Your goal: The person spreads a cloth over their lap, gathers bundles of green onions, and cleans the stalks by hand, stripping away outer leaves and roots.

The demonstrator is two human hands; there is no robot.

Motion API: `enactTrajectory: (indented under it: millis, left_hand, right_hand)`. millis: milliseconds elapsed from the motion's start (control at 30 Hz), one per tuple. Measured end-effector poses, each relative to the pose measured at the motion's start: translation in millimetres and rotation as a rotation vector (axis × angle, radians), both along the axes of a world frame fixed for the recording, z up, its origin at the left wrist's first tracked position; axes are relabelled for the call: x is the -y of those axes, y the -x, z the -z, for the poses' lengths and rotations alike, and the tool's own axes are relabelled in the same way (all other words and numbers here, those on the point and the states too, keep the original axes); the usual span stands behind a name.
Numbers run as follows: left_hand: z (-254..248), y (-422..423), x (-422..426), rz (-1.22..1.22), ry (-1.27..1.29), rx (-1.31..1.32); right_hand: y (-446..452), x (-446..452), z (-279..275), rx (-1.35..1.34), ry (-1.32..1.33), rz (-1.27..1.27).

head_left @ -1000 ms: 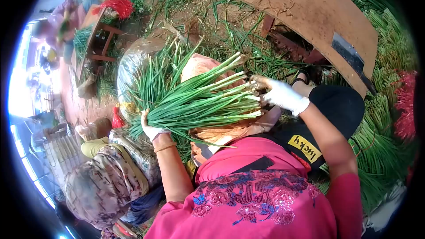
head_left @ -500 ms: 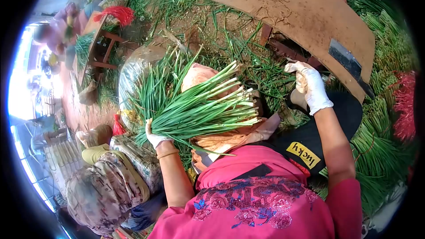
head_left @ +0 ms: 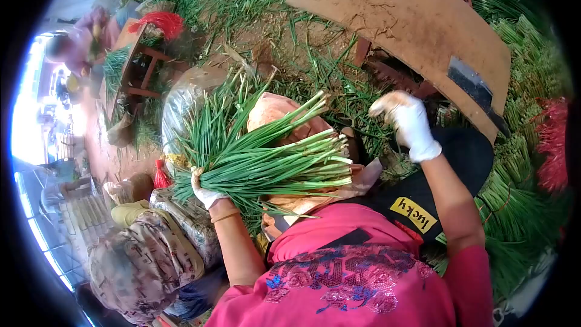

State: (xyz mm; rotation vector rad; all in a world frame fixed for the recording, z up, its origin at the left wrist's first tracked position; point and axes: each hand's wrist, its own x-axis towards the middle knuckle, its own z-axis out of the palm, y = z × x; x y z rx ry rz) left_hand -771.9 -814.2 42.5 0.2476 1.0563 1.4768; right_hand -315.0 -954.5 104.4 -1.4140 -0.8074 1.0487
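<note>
My left hand (head_left: 209, 192), in a white glove, is closed round the leafy part of a bunch of chives (head_left: 272, 166). The bunch lies across my lap, its pale cut ends fanned out to the right, with a few stalks splayed above the rest. My right hand (head_left: 407, 122), also gloved and stained at the fingers, hangs in the air to the right of those ends, apart from them. Its fingers are curled; whether anything small is in them cannot be seen. Beneath the bunch shows an orange-pink cloth (head_left: 290, 122) over my lap.
A tilted wooden board (head_left: 417, 30) stands ahead on the right. Tied chives (head_left: 514, 212) and red ties (head_left: 552, 145) fill the right side. Loose leaves litter the ground. A clear plastic bag (head_left: 181, 106) is left of the bunch. A co-worker in a patterned top (head_left: 142, 257) sits close at lower left.
My right hand has moved left and slightly down, towards the cut ends. My left hand, still gripping the chives, has shifted slightly left, and a few upper stalks now stand apart from the bunch.
</note>
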Motion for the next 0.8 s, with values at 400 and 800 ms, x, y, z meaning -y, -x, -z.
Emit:
enactTrajectory:
  millis: [400,800]
  left_hand:
    - [-23,-14,-4,-0.014,-0.076,0.027]
    - [-46,-34,-1,0.062,-0.244,0.359]
  right_hand:
    - [40,-71,81,-0.506,0.337,-0.107]
    - [44,-36,49,-0.346,0.320,-0.320]
